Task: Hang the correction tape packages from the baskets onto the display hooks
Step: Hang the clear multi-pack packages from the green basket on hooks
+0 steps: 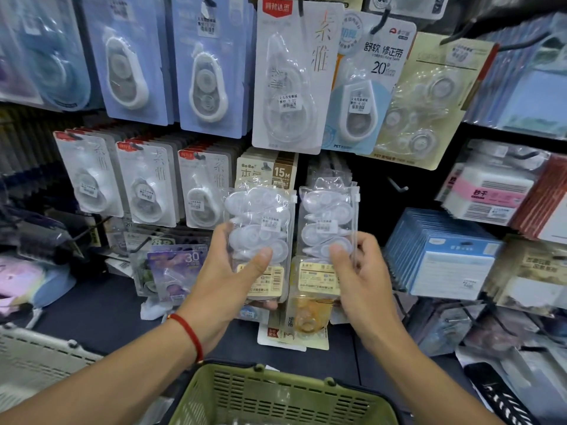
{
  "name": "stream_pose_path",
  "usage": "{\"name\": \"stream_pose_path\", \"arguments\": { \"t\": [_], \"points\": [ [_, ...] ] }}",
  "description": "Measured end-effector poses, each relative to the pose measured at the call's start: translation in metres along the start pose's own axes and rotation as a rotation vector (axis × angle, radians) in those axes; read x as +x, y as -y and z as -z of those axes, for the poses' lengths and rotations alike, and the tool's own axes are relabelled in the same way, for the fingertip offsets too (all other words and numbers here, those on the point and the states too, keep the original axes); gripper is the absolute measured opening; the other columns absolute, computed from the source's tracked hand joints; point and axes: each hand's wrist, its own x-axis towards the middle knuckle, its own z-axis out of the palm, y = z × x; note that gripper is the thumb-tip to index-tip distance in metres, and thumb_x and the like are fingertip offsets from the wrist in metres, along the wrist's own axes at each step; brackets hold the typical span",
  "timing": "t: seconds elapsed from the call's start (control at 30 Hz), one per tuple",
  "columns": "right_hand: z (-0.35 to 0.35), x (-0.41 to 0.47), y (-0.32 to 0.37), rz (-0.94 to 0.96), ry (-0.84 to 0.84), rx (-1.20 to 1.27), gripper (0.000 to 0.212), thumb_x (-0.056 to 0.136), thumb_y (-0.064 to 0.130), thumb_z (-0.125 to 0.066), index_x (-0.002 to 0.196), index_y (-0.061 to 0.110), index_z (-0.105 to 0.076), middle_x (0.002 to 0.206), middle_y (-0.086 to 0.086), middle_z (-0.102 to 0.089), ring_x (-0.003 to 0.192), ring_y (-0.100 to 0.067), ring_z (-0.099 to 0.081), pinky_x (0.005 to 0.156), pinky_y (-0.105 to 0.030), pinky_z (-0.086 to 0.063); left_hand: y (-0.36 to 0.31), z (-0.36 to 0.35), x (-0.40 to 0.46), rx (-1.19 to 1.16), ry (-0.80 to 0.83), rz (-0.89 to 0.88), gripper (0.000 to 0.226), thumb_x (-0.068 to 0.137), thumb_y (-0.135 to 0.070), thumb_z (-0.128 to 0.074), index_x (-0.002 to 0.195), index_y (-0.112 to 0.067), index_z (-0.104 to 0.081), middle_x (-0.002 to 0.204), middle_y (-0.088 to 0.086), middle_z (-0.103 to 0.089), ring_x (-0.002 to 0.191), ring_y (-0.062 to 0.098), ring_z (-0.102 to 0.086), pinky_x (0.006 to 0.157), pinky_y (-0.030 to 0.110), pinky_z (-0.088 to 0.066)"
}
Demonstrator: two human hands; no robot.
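Note:
My left hand (230,268) grips a clear pouch of several white correction tapes (259,222), thumb across its lower front. My right hand (356,271) grips a second, matching clear pouch (326,219) right beside the first. Both pouches are upright in front of the display wall, just below a beige 15M package (270,171). A bare black hook (397,185) sticks out of the dark panel to the right of the pouches. A green basket (285,394) sits below my forearms at the bottom edge; what lies in it is hidden.
Rows of hanging correction tape cards fill the wall: blue cards (208,65) above, grey cards (150,185) at left, a large white card (291,75) at centre. Boxed stock (445,259) hangs at right. A pale grey basket (36,360) is at lower left.

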Motion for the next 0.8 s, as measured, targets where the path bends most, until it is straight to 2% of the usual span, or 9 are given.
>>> {"name": "stream_pose_path", "arguments": {
  "t": [0.1, 0.23, 0.3, 0.4, 0.43, 0.57, 0.67, 0.73, 0.8],
  "points": [
    [0.005, 0.005, 0.0, 0.008, -0.051, 0.028, 0.009, 0.106, 0.044, -0.057, 0.11, 0.036, -0.058, 0.104, -0.019, -0.067, 0.095, -0.04, -0.063, 0.084, -0.06, -0.053, -0.001, 0.002, 0.0, 0.01, -0.003, -0.021, 0.058, 0.084, -0.034, -0.078, 0.134, -0.038, -0.05, 0.126, -0.004, -0.072, 0.101, 0.025, -0.076, 0.065, 0.056, -0.064],
    [0.009, 0.009, 0.0, -0.023, -0.075, 0.047, 0.009, 0.105, 0.042, -0.059, 0.11, 0.035, -0.06, 0.097, -0.016, -0.071, 0.088, -0.037, -0.068, 0.084, -0.062, -0.054, 0.002, 0.003, 0.0, 0.04, -0.004, -0.048, 0.054, 0.084, -0.035, -0.077, 0.131, -0.04, -0.053, 0.121, -0.011, -0.073, 0.1, 0.01, -0.075, 0.066, 0.053, -0.065],
    [0.009, 0.009, 0.001, -0.041, -0.078, 0.069, 0.01, 0.105, 0.041, -0.061, 0.111, 0.033, -0.062, 0.094, -0.011, -0.076, 0.091, -0.042, -0.07, 0.083, -0.064, -0.057, 0.003, 0.002, 0.001, 0.026, 0.005, -0.054, 0.05, 0.085, -0.033, -0.077, 0.128, -0.042, -0.055, 0.119, -0.011, -0.073, 0.1, 0.011, -0.076, 0.061, 0.046, -0.066],
    [0.01, 0.008, 0.004, -0.045, -0.08, 0.113, 0.01, 0.104, 0.042, -0.063, 0.11, 0.034, -0.064, 0.092, -0.02, -0.074, 0.09, -0.055, -0.064, 0.078, -0.067, -0.054, 0.002, 0.001, 0.0, 0.059, 0.007, -0.094, 0.047, 0.085, -0.034, -0.077, 0.123, -0.047, -0.055, 0.115, -0.017, -0.074, 0.102, 0.0, -0.073, 0.061, 0.018, -0.061],
    [0.01, 0.008, 0.005, -0.044, -0.082, 0.126, 0.011, 0.103, 0.042, -0.063, 0.11, 0.034, -0.064, 0.091, -0.02, -0.074, 0.088, -0.055, -0.064, 0.077, -0.068, -0.055, 0.002, 0.001, 0.0, 0.061, 0.007, -0.095, 0.047, 0.084, -0.034, -0.077, 0.123, -0.048, -0.054, 0.115, -0.017, -0.074, 0.101, 0.0, -0.073, 0.062, 0.016, -0.06],
    [0.009, 0.008, 0.002, -0.054, -0.066, 0.117, 0.018, 0.102, 0.044, -0.064, 0.114, 0.031, -0.064, 0.09, -0.004, -0.08, 0.085, -0.035, -0.076, 0.079, -0.059, -0.061, 0.002, 0.001, 0.0, 0.014, 0.015, -0.044, 0.047, 0.085, -0.033, -0.077, 0.124, -0.046, -0.055, 0.123, -0.003, -0.073, 0.096, 0.028, -0.078, 0.06, 0.048, -0.065],
    [0.011, 0.016, -0.011, -0.119, -0.015, 0.014, 0.034, 0.103, 0.047, -0.061, 0.131, 0.027, -0.059, 0.105, 0.004, -0.078, 0.098, -0.015, -0.076, 0.086, -0.043, -0.061, 0.0, 0.002, 0.001, 0.001, 0.006, -0.035, 0.05, 0.084, -0.034, -0.078, 0.126, -0.047, -0.054, 0.124, 0.002, -0.073, 0.091, 0.034, -0.078, 0.06, 0.053, -0.064],
    [0.014, 0.017, -0.022, -0.132, -0.008, -0.244, 0.052, 0.104, 0.044, -0.058, 0.15, 0.024, -0.046, 0.128, 0.007, -0.065, 0.114, -0.01, -0.065, 0.095, -0.033, -0.054, 0.0, 0.001, 0.001, 0.006, 0.005, -0.043, 0.051, 0.084, -0.034, -0.078, 0.127, -0.045, -0.053, 0.121, 0.002, -0.074, 0.088, 0.031, -0.079, 0.058, 0.049, -0.064],
    [0.015, 0.013, -0.03, 0.011, 0.003, -0.492, 0.056, 0.106, 0.031, -0.058, 0.156, 0.019, -0.038, 0.145, 0.001, -0.049, 0.13, -0.013, -0.052, 0.109, -0.035, -0.046, 0.0, 0.002, -0.001, 0.036, 0.006, -0.073, 0.05, 0.085, -0.033, -0.077, 0.127, -0.044, -0.053, 0.116, -0.006, -0.076, 0.086, 0.021, -0.079, 0.056, 0.04, -0.064]
  ]
}}
